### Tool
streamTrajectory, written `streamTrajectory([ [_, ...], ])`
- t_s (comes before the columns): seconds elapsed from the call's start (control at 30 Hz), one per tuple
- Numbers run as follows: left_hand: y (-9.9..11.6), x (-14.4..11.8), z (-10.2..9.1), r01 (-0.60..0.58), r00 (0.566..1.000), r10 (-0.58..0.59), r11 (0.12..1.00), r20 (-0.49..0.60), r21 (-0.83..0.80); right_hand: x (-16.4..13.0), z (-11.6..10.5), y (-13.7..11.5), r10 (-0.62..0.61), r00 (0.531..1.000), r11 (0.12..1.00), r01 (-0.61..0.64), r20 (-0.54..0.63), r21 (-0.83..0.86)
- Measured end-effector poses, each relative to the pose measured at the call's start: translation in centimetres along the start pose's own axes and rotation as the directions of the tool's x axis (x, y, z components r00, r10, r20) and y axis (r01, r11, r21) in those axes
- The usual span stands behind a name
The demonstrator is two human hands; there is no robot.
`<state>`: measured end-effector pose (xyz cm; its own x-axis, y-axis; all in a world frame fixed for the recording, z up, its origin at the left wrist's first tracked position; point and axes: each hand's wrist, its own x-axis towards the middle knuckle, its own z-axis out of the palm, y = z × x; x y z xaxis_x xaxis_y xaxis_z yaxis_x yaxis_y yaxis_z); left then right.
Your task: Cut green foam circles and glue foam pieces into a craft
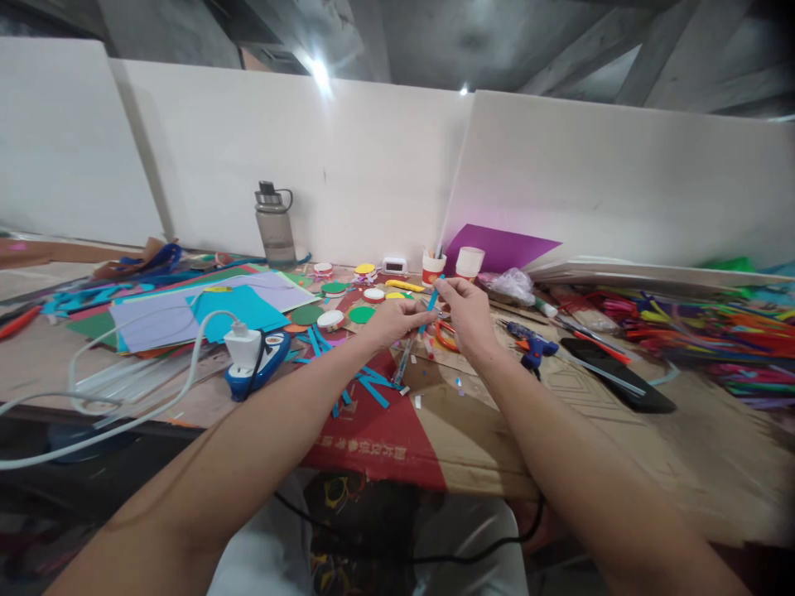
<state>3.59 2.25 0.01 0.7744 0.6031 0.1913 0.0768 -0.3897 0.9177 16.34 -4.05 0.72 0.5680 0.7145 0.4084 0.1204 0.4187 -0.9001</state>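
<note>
Two hands, left hand [392, 319] and right hand [467, 313], pinched a blue paper strip [431, 303] above the worktop [683, 447]; at 12 o'clock, a red cup [433, 267] held pens; box lettering was unreadable.

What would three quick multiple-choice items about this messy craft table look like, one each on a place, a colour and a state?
1. Where does the water bottle stand?
A. by the white back wall
B. on the floor
C. by the phone

2. What colour is the paper strip held by both hands?
A. yellow
B. blue
C. black

3. How is the right hand?
A. flat on the table
B. out of view
C. pinching the strip

Answers: 1 A, it stands at the table's far edge by the wall; 2 B, the strip shows blue; 3 C, its fingers close on the strip's top, the left hand lower down.
</note>
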Motion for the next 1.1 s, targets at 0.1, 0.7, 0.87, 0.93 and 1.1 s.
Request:
streamTrajectory([
  [0.1,-0.07,0.04,-0.03,-0.002,1.000,0.002,1.000,0.008,0.003,0.04,-0.02,0.04,-0.001,1.000,1.000,0.001,-0.006,-0.003],
  [0.7,-0.43,0.07,-0.03,0.001,1.000,-0.001,0.999,0.005,0.042,-0.01,-0.15,-0.05,-0.049,0.999,0.998,0.048,-0.015,-0.048],
  [0.87,-0.32,0.07,-0.03,-0.008,1.000,0.008,0.999,0.012,0.037,0.07,-0.09,0.06,-0.053,0.998,0.997,0.052,-0.026,-0.050],
  [0.93,-0.25,0.04,-0.04,-0.012,1.000,0.011,0.999,0.012,0.031,0.13,-0.07,0.16,-0.055,0.998,0.998,0.054,-0.025,-0.038],
  [1.1,-0.41,0.06,-0.06,-0.005,1.000,0.005,0.999,0.017,0.033,0.19,-0.12,0.29,-0.056,0.998,0.998,0.055,-0.037,-0.020],
])
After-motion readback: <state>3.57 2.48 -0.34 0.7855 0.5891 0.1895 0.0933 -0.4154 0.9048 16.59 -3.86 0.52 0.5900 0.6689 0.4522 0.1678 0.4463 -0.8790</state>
